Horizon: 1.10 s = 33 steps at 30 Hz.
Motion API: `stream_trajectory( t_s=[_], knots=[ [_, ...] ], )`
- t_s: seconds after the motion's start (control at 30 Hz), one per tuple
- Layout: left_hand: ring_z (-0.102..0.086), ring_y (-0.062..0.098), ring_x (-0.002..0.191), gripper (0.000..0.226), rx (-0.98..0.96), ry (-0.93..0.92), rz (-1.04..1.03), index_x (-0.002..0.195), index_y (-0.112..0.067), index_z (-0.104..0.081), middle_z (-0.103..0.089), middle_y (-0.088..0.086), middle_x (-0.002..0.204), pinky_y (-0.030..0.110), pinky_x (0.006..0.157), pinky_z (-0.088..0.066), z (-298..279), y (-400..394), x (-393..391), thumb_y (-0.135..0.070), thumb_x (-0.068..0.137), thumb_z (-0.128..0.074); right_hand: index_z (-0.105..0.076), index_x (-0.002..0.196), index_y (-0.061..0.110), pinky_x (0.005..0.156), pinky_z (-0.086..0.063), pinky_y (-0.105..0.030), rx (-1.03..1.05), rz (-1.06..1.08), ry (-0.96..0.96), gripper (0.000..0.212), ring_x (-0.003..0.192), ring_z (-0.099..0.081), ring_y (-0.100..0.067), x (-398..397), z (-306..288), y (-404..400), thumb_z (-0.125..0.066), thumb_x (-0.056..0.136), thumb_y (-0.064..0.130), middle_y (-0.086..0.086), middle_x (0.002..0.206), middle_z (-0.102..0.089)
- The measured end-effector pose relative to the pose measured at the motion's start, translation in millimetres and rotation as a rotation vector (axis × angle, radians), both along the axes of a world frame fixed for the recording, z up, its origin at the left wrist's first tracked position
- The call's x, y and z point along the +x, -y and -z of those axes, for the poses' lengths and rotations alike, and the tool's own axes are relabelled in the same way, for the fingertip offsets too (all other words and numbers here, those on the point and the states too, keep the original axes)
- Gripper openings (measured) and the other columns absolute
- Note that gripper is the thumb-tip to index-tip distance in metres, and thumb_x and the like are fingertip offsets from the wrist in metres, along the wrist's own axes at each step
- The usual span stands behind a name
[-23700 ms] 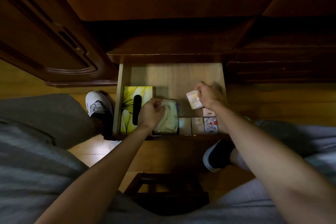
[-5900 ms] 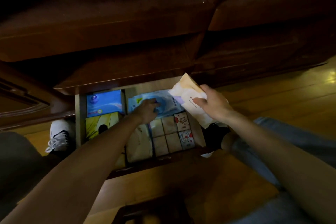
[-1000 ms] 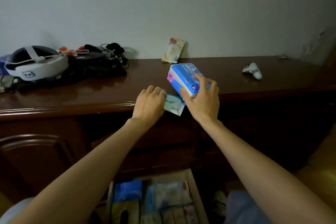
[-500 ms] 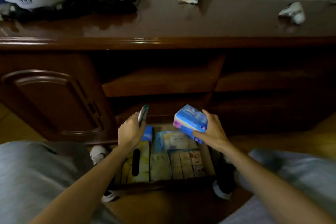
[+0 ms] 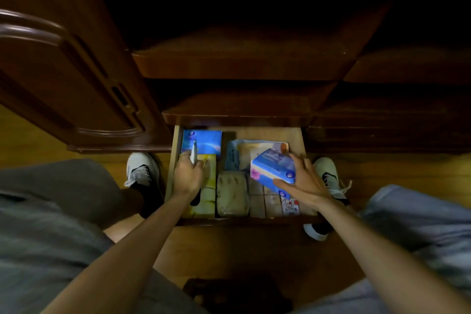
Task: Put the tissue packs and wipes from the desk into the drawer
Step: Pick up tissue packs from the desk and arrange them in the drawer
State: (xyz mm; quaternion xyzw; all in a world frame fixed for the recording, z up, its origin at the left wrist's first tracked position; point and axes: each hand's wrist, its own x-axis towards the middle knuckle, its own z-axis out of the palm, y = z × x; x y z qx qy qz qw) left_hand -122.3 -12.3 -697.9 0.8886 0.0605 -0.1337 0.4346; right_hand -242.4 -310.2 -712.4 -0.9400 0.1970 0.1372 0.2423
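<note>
The bottom drawer [image 5: 173,160] is pulled open below me and holds several packs. My right hand [image 5: 303,183] grips a blue tissue pack [image 5: 273,170] just above the drawer's right half, over a flat wipes pack [image 5: 244,154] and small square tissue packs [image 5: 271,204]. My left hand [image 5: 187,176] pinches a thin wipes packet [image 5: 193,154] edge-on above the left side. Under it lie a blue tissue pack [image 5: 205,141] and a yellow tissue box [image 5: 207,199]. A beige pack [image 5: 232,197] lies in the middle.
A carved cabinet door [image 5: 76,79] stands to the left. Closed drawer fronts [image 5: 239,107] overhang the open drawer's back. My white shoes [image 5: 141,169] rest on the wooden floor either side of the drawer. A dark stool [image 5: 237,293] sits between my knees.
My view has dropped from the desk top to the drawer. Both hands came down with their packs and now hover inside the drawer opening.
</note>
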Motion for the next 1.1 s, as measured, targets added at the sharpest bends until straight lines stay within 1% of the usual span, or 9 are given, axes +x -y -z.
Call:
stream_trajectory(
  t_s=[0.1,0.23,0.3,0.37,0.47,0.63,0.83,0.97,1.1],
  knots=[
    [-0.052,0.021,0.056,0.039,-0.053,-0.038,0.057,0.132,-0.003,-0.048,-0.054,0.002,0.068,0.031,0.049,-0.034,0.9,6.7,-0.2,-0.02,0.097,-0.054,-0.02,0.155,0.033,0.11,-0.036,-0.041,-0.068,-0.237,-0.026,0.102,0.14,-0.027,-0.026,-1.2,1.9,4.3,-0.074,0.073,0.062,-0.002,0.148,-0.028],
    [-0.056,0.026,0.056,0.035,-0.042,-0.044,0.116,0.128,-0.009,-0.052,-0.058,0.005,0.067,0.039,0.051,-0.043,7.4,7.5,-2.9,-0.022,0.095,-0.057,-0.03,0.15,0.034,0.109,-0.034,-0.041,0.0,-0.376,-0.044,0.098,0.133,-0.023,-0.016,-10.8,12.2,4.9,-0.08,0.069,0.057,0.006,0.142,-0.03],
    [-0.059,0.028,0.058,0.032,-0.023,-0.033,0.116,0.123,-0.012,-0.054,-0.061,0.008,0.068,0.044,0.052,-0.047,10.3,5.5,-4.5,-0.022,0.094,-0.06,-0.028,0.15,0.036,0.114,-0.031,-0.047,0.041,-0.363,-0.064,0.101,0.139,-0.018,-0.018,-13.0,17.9,5.8,-0.084,0.067,0.049,0.007,0.146,-0.026],
    [-0.061,0.029,0.06,0.031,-0.002,-0.032,0.111,0.12,-0.016,-0.054,-0.064,0.011,0.072,0.045,0.053,-0.049,11.5,3.8,-6.2,-0.024,0.092,-0.063,-0.024,0.152,0.038,0.121,-0.02,-0.051,0.052,-0.372,-0.12,0.105,0.148,-0.01,-0.023,-13.0,22.4,9.4,-0.085,0.067,0.043,0.005,0.152,-0.022],
    [-0.062,0.028,0.061,0.031,0.021,-0.035,0.112,0.118,-0.021,-0.053,-0.065,0.008,0.072,0.042,0.056,-0.05,11.5,2.6,-7.5,-0.027,0.09,-0.064,-0.013,0.157,0.039,0.123,-0.001,-0.044,0.009,-0.415,-0.271,0.112,0.153,0.008,-0.019,-10.5,24.5,13.6,-0.082,0.069,0.033,0.004,0.164,-0.008],
    [-0.06,0.024,0.062,0.03,0.012,-0.032,0.121,0.118,-0.014,-0.057,-0.064,0.005,0.074,0.035,0.055,-0.045,11.3,6.3,-10.7,-0.025,0.091,-0.064,-0.007,0.158,0.036,0.122,-0.015,-0.046,-0.079,-0.453,-0.299,0.115,0.151,-0.013,-0.029,-5.4,22.2,-1.5,-0.08,0.07,0.045,-0.006,0.164,-0.018],
    [-0.06,0.029,0.07,0.03,0.024,-0.009,0.182,0.121,-0.009,-0.06,-0.066,0.013,0.088,0.036,0.062,-0.046,12.0,8.1,-14.5,-0.012,0.091,-0.062,-0.01,0.161,0.03,0.12,-0.021,-0.043,-0.127,-0.518,-0.353,0.115,0.148,-0.027,-0.029,2.7,22.6,-3.6,-0.078,0.072,0.059,-0.006,0.164,-0.026],
    [-0.062,0.028,0.077,0.036,0.011,-0.021,0.177,0.128,-0.01,-0.057,-0.067,0.011,0.096,0.032,0.063,-0.045,13.2,9.0,-14.2,-0.013,0.092,-0.062,-0.024,0.157,0.028,0.115,-0.026,-0.041,-0.18,-0.532,-0.39,0.118,0.138,-0.036,-0.028,17.2,15.9,-2.9,-0.078,0.062,0.072,-0.006,0.151,-0.041],
    [-0.061,0.028,0.074,0.036,0.014,0.002,0.183,0.126,-0.01,-0.058,-0.067,0.011,0.092,0.033,0.062,-0.046,13.2,11.3,-13.8,-0.012,0.091,-0.062,-0.031,0.153,0.041,0.108,-0.025,-0.044,-0.193,-0.571,-0.475,0.111,0.129,-0.033,-0.027,35.4,9.7,-0.7,-0.071,0.057,0.081,-0.003,0.133,-0.04]
  ],
)
